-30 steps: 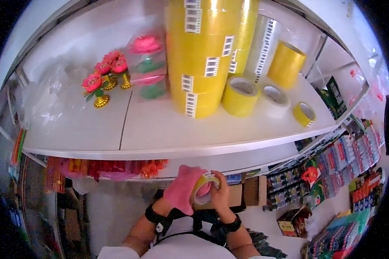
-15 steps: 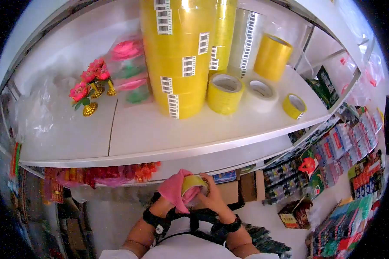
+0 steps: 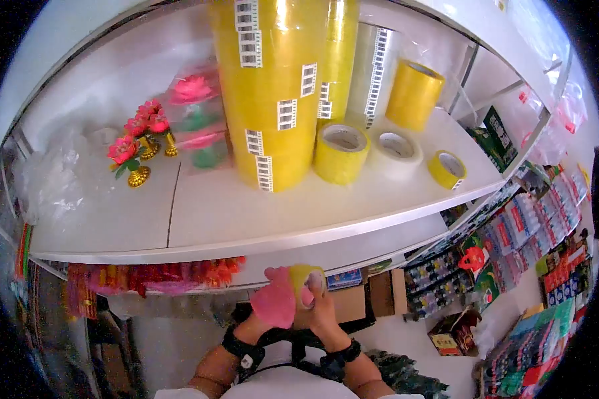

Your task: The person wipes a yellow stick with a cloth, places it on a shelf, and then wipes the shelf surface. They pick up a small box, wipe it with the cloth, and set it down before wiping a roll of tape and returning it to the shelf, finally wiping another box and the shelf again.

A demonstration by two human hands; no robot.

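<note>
A yellow roll of packing tape [image 3: 299,276] is held between my hands, below the shelf's front edge. My right hand [image 3: 323,314] grips its right side, with the thumb near the open core. A pink cloth [image 3: 273,302] covers most of my left hand [image 3: 253,326] and lies against the roll's left side. Pink also shows inside the core. The left fingers are hidden behind the cloth, closed around it.
On the white shelf [image 3: 246,223] stand tall stacks of yellow tape [image 3: 273,120], several loose rolls, and pink lotus ornaments [image 3: 122,151]. Red packets [image 3: 160,271] hang below left. Cardboard boxes [image 3: 387,292] and packed bottles [image 3: 439,276] are at lower right.
The tape roll has turned and shifted slightly right, its core now facing my right hand. The pink cloth has moved out over my left hand. Shelf items appear slightly lower in view.
</note>
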